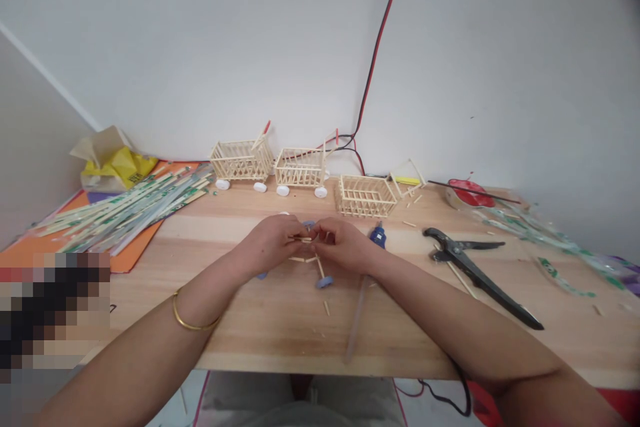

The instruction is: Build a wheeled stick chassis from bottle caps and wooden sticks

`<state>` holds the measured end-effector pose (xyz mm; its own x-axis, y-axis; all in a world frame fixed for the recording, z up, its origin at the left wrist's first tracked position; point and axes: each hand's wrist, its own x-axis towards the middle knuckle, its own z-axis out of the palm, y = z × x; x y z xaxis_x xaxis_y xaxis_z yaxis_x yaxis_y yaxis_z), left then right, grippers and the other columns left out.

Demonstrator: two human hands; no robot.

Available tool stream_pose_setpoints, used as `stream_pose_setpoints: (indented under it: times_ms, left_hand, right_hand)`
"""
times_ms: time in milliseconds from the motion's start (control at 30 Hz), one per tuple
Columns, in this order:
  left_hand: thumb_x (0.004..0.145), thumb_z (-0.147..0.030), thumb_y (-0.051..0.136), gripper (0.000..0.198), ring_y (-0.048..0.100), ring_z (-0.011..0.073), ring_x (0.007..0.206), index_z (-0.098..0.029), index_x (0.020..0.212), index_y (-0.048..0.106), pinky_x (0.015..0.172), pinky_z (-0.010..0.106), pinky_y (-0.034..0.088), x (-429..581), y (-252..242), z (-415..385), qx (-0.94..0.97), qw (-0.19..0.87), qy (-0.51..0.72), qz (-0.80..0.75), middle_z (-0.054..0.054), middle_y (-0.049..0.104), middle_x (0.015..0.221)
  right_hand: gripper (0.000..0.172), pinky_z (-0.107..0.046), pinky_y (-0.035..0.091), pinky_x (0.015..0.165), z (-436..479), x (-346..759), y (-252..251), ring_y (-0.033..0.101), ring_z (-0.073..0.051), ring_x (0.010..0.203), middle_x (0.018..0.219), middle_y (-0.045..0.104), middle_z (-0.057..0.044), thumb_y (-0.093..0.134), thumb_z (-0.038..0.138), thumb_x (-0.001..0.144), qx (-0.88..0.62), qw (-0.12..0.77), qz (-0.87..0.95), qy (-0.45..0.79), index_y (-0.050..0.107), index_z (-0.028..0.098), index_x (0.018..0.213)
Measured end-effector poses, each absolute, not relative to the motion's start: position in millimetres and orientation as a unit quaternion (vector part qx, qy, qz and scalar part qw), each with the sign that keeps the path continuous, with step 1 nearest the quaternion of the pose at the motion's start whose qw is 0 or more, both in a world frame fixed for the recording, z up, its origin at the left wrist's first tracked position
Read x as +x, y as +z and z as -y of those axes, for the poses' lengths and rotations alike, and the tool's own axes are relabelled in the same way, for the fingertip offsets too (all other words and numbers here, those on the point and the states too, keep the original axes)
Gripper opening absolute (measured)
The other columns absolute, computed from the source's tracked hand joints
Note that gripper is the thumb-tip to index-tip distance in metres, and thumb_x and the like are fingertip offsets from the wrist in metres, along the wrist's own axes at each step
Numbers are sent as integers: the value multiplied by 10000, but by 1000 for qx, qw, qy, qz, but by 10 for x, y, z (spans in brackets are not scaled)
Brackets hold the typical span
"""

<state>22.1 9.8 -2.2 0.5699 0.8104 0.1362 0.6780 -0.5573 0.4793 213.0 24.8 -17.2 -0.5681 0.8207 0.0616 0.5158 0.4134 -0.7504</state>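
Above the middle of the wooden table (240, 340), my left hand (273, 240) pinches a small wooden stick (301, 239). My right hand (343, 243) is close beside it, its thumb and forefinger pressed together near the stick; what they hold is too small to tell. Below both hands is a small stick frame with blue-grey wheels (324, 282), partly hidden by my fingers. Just behind my right wrist lies a blue glue gun (379, 235), with a clear glue stick (356, 323) in front of the wrist.
Behind stand two wheeled stick carts (243, 160) (300, 168) and a stick basket without visible wheels (367, 196). Large black pliers (480, 277) lie right, before a red dish (470, 193). Wrapped chopsticks (145, 207) cover an orange sheet (127, 257) at left.
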Motion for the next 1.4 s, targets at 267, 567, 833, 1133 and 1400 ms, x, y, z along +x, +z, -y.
stream_pose_setpoints:
  times_ms: [267,567,833,1133,1400]
  left_hand:
    - [780,-150,541,209,573,127,708,-196,903,705,627,221,409,209,59,-49,830,256,198,-455,5,655,767]
    - [833,-252,540,184,580,126,714,-192,898,702,635,216,411,137,73,-73,828,299,206,-427,2,660,761]
    - [871,-252,477,233,567,140,726,-199,872,703,652,236,382,110,64,-130,880,203,153,-401,19,644,738]
    - [877,-281,459,253,560,138,712,-201,876,699,650,233,383,150,73,-104,878,213,147,-403,17,641,731]
    - [867,-235,466,238,575,147,750,-199,884,701,677,238,397,151,79,-114,877,201,137,-414,27,664,776]
  right_hand:
    - [95,-201,341,560,-229,2131,-173,450,-89,596,685,572,16,579,94,720,-403,247,809,349,643,159,746]
    - [74,-199,358,556,-254,2183,-215,464,-81,589,706,582,21,575,133,733,-391,257,792,392,633,157,772]
    - [60,-189,343,517,-250,2193,-224,454,-71,554,687,577,25,569,141,739,-396,249,777,422,620,154,767]
    - [55,-192,341,509,-237,2182,-189,465,-78,552,655,576,28,576,175,749,-406,236,777,419,625,160,769]
    - [44,-193,349,522,-259,2194,-229,466,-77,562,674,573,26,576,162,746,-393,240,783,419,615,160,767]
